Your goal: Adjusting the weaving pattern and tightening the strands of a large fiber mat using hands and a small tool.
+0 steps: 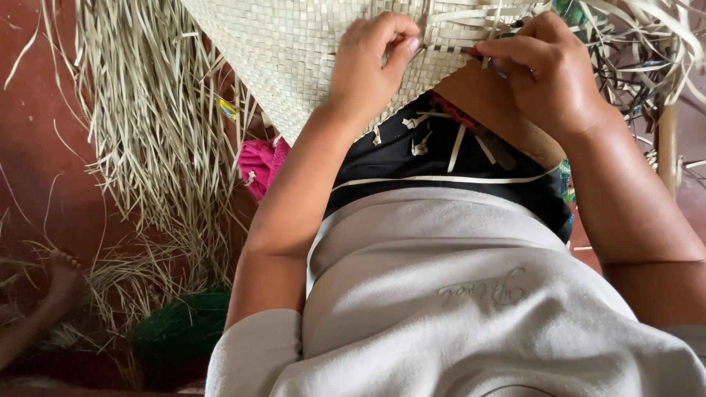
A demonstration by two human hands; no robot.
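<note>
A pale woven mat [294,51] of flat straw-coloured strips, plaited in a tight check, lies over the person's lap at the far side of the view. Its unwoven strips [147,132] hang loose to the left and fan out at the far right. The left hand [371,62] rests on the mat's near edge, fingers curled together and pinching a strip at the weave's edge. The right hand [540,70] is just beside it to the right, fingers closed on another loose strip. A pink cloth [261,165] shows left of the forearm, above the red floor [29,147].
</note>
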